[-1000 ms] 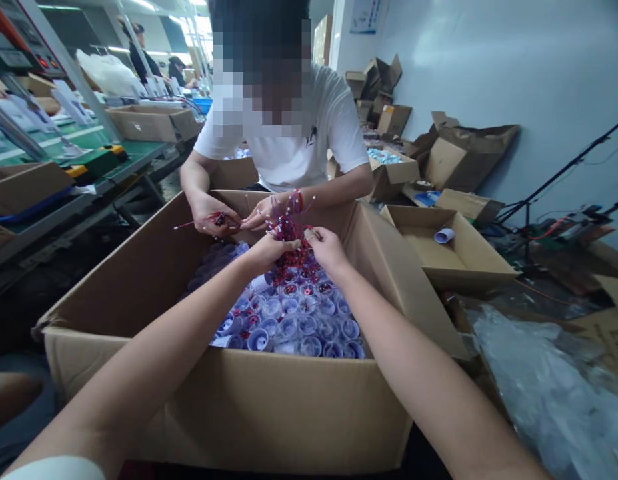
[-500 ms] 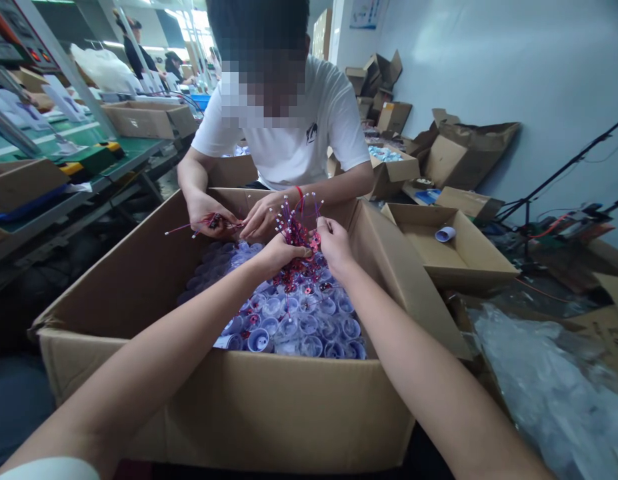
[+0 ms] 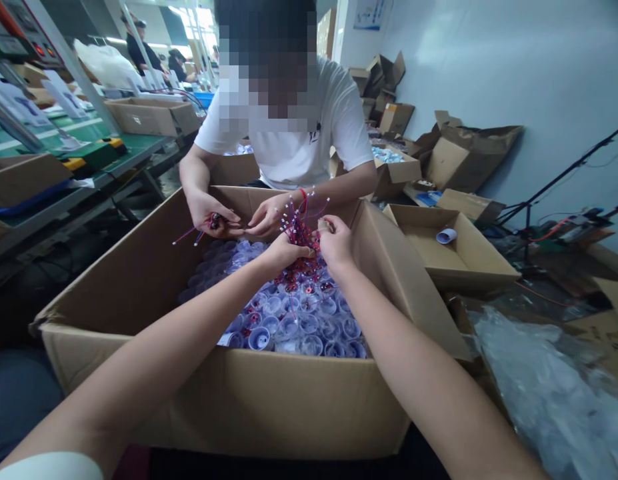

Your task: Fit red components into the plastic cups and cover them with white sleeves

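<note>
Two bare forearms reach over the near wall of a large, open brown cardboard box, a white band around the left one. To the right of the box lie crumpled clear plastic bags. Inside it, many pale purple cups are packed together, several with their round openings upward, and small red pieces lie among them. Above the cups, the left hand grasps a tangled bundle of red and purple wired parts with white tips; some wires stick up, others hang down. The right hand is just beside the bundle, its fingers curled in against the thumb; whether it pinches a piece, I cannot tell.

Across the box sits a person in a white T-shirt, one hand holding dark red wired parts. Farther right, one purple cup lies in a shallow cardboard box. Beyond, at left, a green worktop carries an open carton.
</note>
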Available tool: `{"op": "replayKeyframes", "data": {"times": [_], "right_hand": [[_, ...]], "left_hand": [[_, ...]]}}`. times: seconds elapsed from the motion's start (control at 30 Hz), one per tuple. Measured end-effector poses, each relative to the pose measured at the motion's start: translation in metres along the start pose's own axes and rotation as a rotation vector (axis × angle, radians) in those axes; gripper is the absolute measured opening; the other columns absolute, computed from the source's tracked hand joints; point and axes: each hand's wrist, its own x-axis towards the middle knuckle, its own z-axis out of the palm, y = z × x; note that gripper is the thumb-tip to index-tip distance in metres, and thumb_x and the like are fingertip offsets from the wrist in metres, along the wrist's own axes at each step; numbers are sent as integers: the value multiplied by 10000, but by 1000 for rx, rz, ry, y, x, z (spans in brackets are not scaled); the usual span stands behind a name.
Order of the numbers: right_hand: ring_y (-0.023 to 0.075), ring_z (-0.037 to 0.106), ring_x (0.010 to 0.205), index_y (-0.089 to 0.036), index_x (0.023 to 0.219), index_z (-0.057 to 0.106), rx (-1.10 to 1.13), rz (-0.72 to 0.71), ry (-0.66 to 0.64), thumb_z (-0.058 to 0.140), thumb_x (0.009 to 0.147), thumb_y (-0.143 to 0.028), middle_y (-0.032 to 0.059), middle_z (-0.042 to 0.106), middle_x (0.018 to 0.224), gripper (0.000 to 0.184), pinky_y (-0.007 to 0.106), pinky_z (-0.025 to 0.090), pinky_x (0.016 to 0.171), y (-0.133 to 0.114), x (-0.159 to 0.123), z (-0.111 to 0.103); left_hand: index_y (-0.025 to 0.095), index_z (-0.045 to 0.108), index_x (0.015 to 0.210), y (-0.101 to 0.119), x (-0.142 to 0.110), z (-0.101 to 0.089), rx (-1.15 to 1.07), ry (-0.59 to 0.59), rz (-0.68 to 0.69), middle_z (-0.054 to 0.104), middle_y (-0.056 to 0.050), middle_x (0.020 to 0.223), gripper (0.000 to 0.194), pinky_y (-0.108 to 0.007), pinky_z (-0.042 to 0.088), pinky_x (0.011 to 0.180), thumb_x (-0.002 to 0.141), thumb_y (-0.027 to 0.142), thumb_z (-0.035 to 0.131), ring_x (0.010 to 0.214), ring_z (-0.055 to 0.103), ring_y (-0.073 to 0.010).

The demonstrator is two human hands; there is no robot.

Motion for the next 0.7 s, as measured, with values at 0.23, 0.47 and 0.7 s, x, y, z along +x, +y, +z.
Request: {"op": "replayKeyframes", "data": {"times": [0.23,0.47,0.7], "right_hand": [[140,615,667,-179,915,557,13,34,-27,404,815,-281,18,620,716,210,244,464,594,1,1,-1],[123,601,620,-200,920,565,-25,-21,58,404,792,-248,-11,581,700,211,222,456,565,7,4,0],[121,596,667,-196,937,550,-100,-135,-50,415,811,-271,2,605,741,199,229,464,628,8,3,-2]], "left_hand": [[154,621,861,-3,3,-4,60,93,24,638,0,679,387,-303,481,656,486,106,703,636,583,-153],[148,613,899,-2,3,2,69,52,48,653,5,729,432,-292,485,680,477,110,698,691,594,-155],[152,602,826,-2,3,-1,36,75,24,625,25,645,360,-257,467,586,480,127,697,566,552,-116]]}}
